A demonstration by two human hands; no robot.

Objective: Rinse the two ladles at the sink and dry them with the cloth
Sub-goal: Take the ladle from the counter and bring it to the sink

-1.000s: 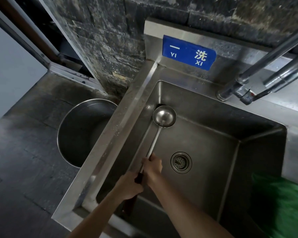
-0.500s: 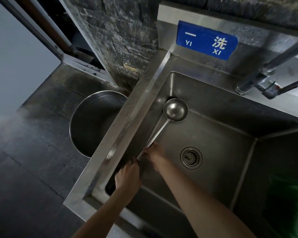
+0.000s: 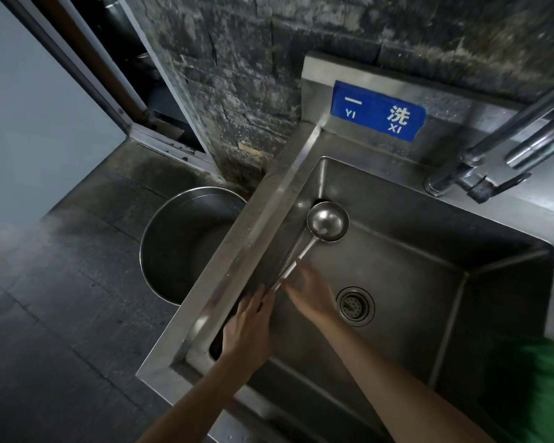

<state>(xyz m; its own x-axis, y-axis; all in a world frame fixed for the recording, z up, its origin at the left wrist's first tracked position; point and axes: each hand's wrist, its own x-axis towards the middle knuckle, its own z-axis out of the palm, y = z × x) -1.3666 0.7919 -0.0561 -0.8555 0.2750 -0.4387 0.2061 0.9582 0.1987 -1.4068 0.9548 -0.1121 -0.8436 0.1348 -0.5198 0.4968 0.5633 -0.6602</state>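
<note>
One steel ladle (image 3: 328, 221) lies in the steel sink (image 3: 263, 231), its bowl up in the far left corner and its shaft running down along the left wall. My right hand (image 3: 311, 290) is beside the shaft with fingers spread, fingertips touching it, slightly blurred. My left hand (image 3: 248, 329) lies flat over the dark lower end of the handle, fingers straight, not curled around it. A green cloth (image 3: 541, 382) rests at the sink's right edge. I see no second ladle.
The drain (image 3: 355, 306) sits mid-basin just right of my right hand. Chrome tap pipes (image 3: 493, 148) reach in from the upper right, with no water running. A blue sign (image 3: 378, 111) is on the backsplash. A large steel pot (image 3: 186, 244) stands on the floor left of the sink.
Both hands gripped the ladle's handle a second ago. The ladle has since settled against the left wall, and both hands have opened up and loosened from the handle.
</note>
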